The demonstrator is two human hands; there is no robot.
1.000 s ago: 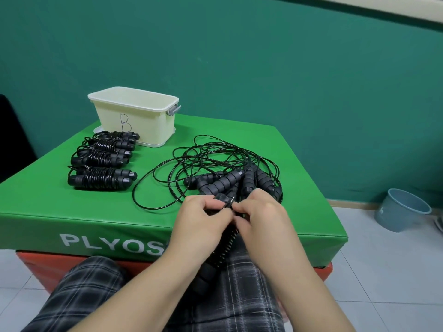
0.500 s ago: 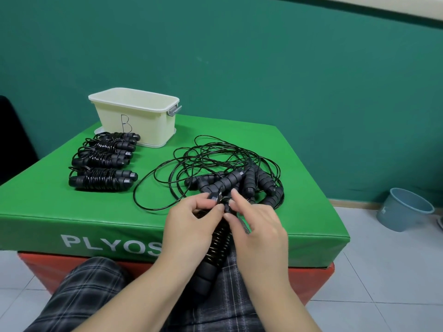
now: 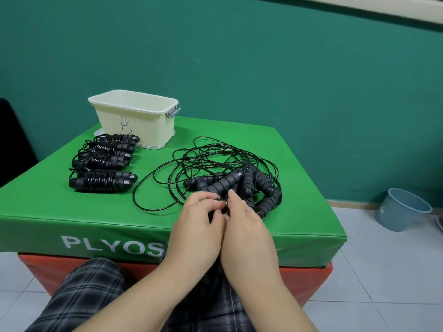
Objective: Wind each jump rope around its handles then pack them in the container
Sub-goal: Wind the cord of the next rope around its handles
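Observation:
My left hand [image 3: 196, 224] and my right hand [image 3: 244, 226] meet at the near edge of the green box, both curled round a black jump rope [image 3: 219, 213] that is almost wholly hidden between them. Just behind them lies a tangle of loose black ropes [image 3: 215, 164] with ribbed handles [image 3: 239, 183]. Several wound ropes [image 3: 103, 161] lie in a row at the left. The cream container [image 3: 134, 121], marked B, stands open at the back left.
The green plyo box [image 3: 48, 212] sits on a red one [image 3: 38, 271]. My plaid-clad legs [image 3: 84, 295] are below it. A grey bucket [image 3: 400, 212] stands on the tiled floor at the right, against the teal wall.
My hands have closed tighter together over the wound rope, hiding the coils that showed below them before. The loose tangle and the wound row have not moved.

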